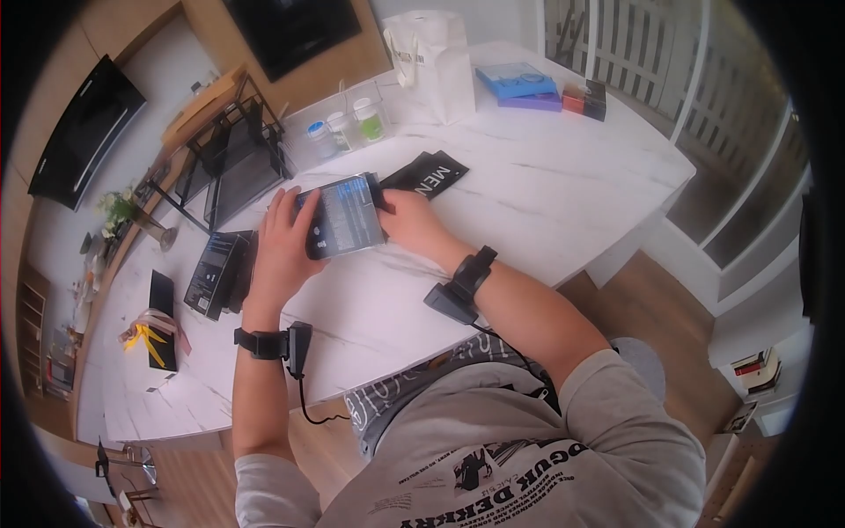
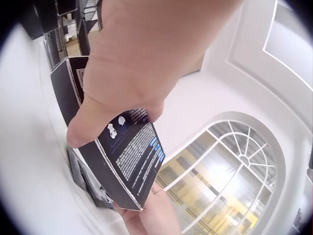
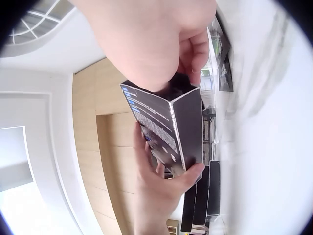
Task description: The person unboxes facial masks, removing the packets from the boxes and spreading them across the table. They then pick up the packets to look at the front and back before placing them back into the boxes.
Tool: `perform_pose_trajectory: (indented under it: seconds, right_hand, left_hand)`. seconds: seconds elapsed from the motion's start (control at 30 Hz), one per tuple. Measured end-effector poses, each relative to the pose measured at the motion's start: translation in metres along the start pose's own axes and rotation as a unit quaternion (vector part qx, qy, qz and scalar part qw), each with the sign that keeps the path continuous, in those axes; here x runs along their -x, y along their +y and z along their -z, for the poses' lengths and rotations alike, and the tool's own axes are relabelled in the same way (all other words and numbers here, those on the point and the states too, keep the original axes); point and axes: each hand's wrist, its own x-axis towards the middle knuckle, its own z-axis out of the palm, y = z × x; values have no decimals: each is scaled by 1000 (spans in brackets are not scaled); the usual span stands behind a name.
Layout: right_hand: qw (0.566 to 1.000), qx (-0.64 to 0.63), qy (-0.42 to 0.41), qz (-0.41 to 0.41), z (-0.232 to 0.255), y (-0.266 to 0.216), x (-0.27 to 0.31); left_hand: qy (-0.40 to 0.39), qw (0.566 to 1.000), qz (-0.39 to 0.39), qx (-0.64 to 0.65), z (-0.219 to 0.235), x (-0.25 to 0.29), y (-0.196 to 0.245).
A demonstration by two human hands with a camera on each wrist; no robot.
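A black box [image 1: 346, 217] with printed text is held above the white table in the head view. The left hand [image 1: 286, 242] grips one end, thumb and fingers on either side of it; the left wrist view shows that grip on the box [image 2: 129, 156]. At the other end is the right hand [image 1: 414, 222]. In the right wrist view that end of the box [image 3: 188, 117] looks uncovered, and the fingers of the right hand [image 3: 166, 54] are at its opening, partly inside. What the fingertips touch is hidden.
Black boxes [image 1: 216, 273] stand left of the hands, near a dark case with a ribbon [image 1: 151, 334]. Behind are a black rack [image 1: 238, 176], a clear bin with bottles [image 1: 368, 121], a white bag [image 1: 433, 70], blue boxes [image 1: 518, 81] and a black packet [image 1: 437, 174].
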Motion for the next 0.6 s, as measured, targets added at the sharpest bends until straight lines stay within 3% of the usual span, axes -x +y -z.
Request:
perform_pose_trajectory:
  seconds: [0.07,0.17,0.27,0.3,0.33,0.4,0.5,0.6]
  right_hand:
    - [997,74,-2,3,5,-9,0]
    - [994,89,64,9,10,-27,1]
    - [984,29,173,30,19,-30,-4]
    - [987,-33,156,-5,23,-19,-10]
    - [959,-243,122,-86,25,-20,-11]
    - [900,-413,101,-97,28,-23,-13]
    - [875,-465,95,-100,31,-13,-15]
    - [868,-457,140,-133,33,-9,-16]
  left_hand:
    - [18,999,24,29,-10,8,-6]
    - [94,991,57,82,-27,20,-15]
    - [134,985,63,92,-37,29,-31]
    - [145,980,74,112,-36,32,-32]
    - [156,975,84,133,-33,32,-30]
    - [170,968,93,160,-29,31,-29]
    - [171,964,105,175,-31,34,-28]
    - [179,959,103,196,-29,35,-27]
